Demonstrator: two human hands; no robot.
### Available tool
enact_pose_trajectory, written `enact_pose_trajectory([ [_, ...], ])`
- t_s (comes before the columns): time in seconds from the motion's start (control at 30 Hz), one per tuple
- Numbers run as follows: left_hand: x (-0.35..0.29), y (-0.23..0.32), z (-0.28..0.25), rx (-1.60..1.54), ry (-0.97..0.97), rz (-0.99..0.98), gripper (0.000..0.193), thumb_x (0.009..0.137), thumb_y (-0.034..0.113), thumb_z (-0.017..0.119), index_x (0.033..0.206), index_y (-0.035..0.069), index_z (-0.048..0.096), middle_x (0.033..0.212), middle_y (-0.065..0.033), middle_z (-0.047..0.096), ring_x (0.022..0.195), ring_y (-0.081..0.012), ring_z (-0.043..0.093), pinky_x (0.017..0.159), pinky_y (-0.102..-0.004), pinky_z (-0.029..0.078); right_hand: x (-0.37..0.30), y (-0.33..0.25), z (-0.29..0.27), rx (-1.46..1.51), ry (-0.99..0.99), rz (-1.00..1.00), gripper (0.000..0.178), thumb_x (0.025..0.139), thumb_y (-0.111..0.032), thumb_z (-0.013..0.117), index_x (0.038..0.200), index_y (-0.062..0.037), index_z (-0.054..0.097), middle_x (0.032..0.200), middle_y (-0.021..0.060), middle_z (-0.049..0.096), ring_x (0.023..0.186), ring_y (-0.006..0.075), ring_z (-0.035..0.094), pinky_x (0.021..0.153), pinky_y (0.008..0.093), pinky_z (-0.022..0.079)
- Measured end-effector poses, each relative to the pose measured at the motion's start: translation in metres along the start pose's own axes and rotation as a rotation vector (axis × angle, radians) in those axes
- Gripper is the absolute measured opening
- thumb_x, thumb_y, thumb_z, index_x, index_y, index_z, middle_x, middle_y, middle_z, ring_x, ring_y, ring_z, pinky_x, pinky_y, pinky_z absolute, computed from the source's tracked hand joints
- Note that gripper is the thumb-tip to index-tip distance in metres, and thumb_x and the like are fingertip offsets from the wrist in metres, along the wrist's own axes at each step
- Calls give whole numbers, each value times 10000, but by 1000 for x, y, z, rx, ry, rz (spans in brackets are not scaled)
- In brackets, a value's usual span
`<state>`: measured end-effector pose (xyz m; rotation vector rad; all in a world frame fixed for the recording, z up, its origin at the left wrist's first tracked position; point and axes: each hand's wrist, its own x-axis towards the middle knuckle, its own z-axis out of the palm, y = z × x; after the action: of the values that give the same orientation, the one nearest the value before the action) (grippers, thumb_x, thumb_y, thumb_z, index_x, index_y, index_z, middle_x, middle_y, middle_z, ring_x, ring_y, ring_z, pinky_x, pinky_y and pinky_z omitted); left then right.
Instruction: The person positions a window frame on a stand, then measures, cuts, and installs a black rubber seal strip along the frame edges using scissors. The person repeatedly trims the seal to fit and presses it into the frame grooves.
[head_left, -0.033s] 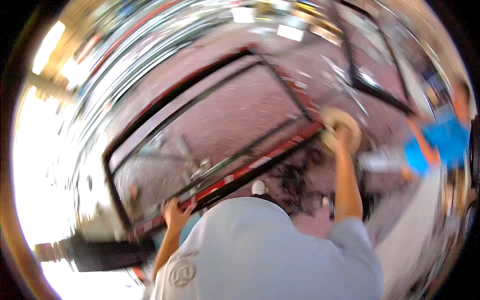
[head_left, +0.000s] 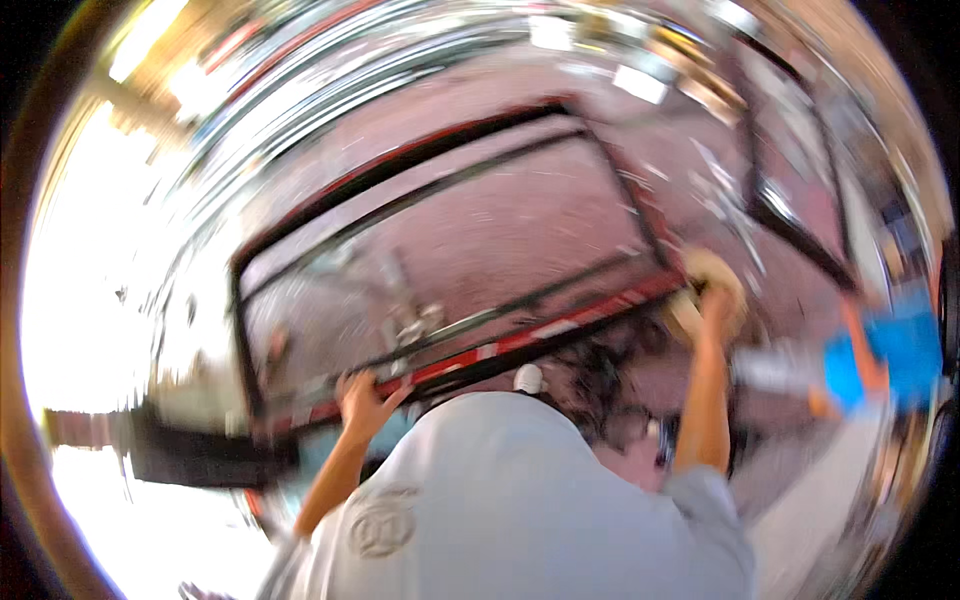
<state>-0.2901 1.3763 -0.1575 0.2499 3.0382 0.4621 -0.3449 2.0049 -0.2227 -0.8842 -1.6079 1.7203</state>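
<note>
A large rectangular frame (head_left: 540, 335) with black and red rails lies tilted before me, blurred by motion. My left hand (head_left: 363, 402) is on its near rail, toward the left end, fingers over the edge and thumb apart. At the near right corner my right hand (head_left: 714, 300) grips a wide tan roll that looks like tape (head_left: 736, 282), fingers at its hole. The roll is against or very close to the corner; I cannot tell which. A pale strip runs along the near rail's inner side.
A second dark frame (head_left: 805, 240) stands at the far right. Beside it is a person in a blue shirt (head_left: 885, 345). Long metal profiles (head_left: 330, 95) are stacked at the far left. Dark scraps (head_left: 590, 375) litter the reddish floor, and a black object (head_left: 215, 445) is at left.
The whole view has turned slightly, so the frame sits farther right in the picture and less slanted. Both hands keep their places on the frame and the roll.
</note>
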Motion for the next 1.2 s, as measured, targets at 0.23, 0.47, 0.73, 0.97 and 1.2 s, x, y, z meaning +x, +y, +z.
enact_pose_trajectory([
  [0.23, -69, -49, 13, -100, 234, -111, 747, 820, 522, 735, 1393, 101, 507, 1453, -166, 444, 1388, -379, 363, 1171, -539, 242, -185, -14, 99, -471, -373, -632, 211, 969, -167, 599, 988, 41, 630, 1065, 152, 673, 904, 240, 629, 835, 347, 513],
  [0.47, -146, -148, 1, 23, 573, -560, 642, 851, 398, 737, 1390, 112, 539, 1481, -171, 415, 1401, -389, 334, 1157, -518, 255, -341, -3, 223, -414, -1140, -819, 119, 967, -128, 615, 967, -9, 614, 1099, 147, 637, 919, 305, 595, 799, 408, 493],
  [0.73, -217, -342, -4, -544, 959, -921, 426, 869, 198, 737, 1269, 77, 653, 1080, -112, 689, 979, -262, 653, 875, -364, 523, -469, 29, 278, -610, -1318, -846, 153, 946, -144, 631, 1024, -15, 656, 1042, 148, 669, 969, 345, 626, 878, 452, 488],
  [0.97, -244, -440, -27, -1518, 817, -919, 226, 949, 166, 696, 1090, -8, 724, 921, -58, 717, 820, -116, 662, 762, -234, 538, -553, 30, 314, -794, -1306, -794, 261, 987, -245, 575, 1073, -17, 666, 1049, 166, 671, 992, 358, 627, 865, 450, 488],
  [1.2, -250, -462, -38, -1770, 578, -875, 223, 926, 167, 727, 1074, 0, 717, 972, -74, 718, 872, -148, 687, 824, -281, 579, -597, 24, 334, -882, -1263, -797, 291, 979, -279, 586, 1046, -6, 663, 997, 166, 664, 943, 360, 625, 842, 441, 489],
])
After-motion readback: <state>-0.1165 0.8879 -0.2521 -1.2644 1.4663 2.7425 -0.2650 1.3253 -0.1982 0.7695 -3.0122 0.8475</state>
